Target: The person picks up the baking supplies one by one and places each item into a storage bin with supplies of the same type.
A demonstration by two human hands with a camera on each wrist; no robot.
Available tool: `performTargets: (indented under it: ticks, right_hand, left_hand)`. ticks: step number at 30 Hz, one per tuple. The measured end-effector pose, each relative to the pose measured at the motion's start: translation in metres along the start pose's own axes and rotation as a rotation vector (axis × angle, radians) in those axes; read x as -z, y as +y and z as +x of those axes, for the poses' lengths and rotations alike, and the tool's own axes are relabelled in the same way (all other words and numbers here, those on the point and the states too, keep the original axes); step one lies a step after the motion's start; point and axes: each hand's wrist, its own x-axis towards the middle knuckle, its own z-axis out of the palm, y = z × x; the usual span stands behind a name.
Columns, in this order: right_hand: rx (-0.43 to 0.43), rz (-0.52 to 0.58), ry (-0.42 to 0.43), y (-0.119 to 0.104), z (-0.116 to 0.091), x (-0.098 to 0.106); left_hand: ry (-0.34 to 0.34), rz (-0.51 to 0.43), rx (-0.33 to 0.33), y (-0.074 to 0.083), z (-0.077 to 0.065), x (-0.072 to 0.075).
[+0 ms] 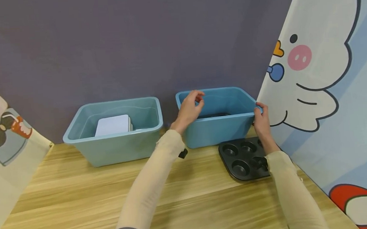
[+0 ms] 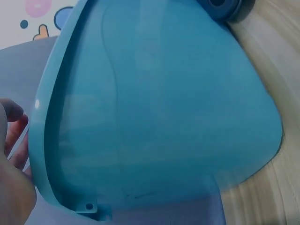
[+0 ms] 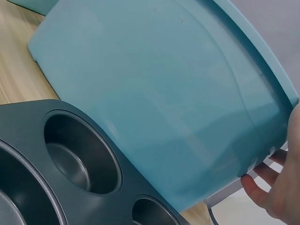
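Note:
The blue plastic bin (image 1: 218, 130) stands on the right side of the table, against the dark backdrop. At its right front corner, my right hand (image 1: 261, 120) grips the rim, and the right wrist view shows fingertips (image 3: 255, 191) against the outer wall. My left hand (image 1: 189, 109) is at the bin's left end, by the rim, with loosely bent fingers and nothing held. From the left wrist view I cannot tell whether that hand touches the rim (image 2: 40, 140). Something dark (image 1: 217, 115) lies inside the bin, mostly hidden by the front wall.
A black muffin tin (image 1: 240, 160) lies in front of the bin, partly under my right forearm. To the left stands a paler blue-green bin (image 1: 120, 149) holding white flat-topped items (image 1: 112, 125). A cartoon-printed panel (image 1: 321, 121) borders the table on the right.

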Motion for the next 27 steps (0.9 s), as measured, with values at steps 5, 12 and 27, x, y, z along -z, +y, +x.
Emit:
performTargets:
  ticks: [5, 12, 27]
  right_hand:
    - [-0.003, -0.012, 0.008, 0.002, -0.001, 0.001]
    - [0.001, -0.016, -0.007, 0.001, -0.001, 0.002]
    - [-0.004, -0.011, 0.008, 0.001, 0.0, 0.0]
  left_hand:
    - [-0.011, -0.076, -0.019, 0.004, -0.005, -0.005]
    - [0.009, -0.136, -0.023, 0.014, -0.015, -0.01]
    - [-0.08, -0.207, -0.023, 0.025, -0.036, -0.017]
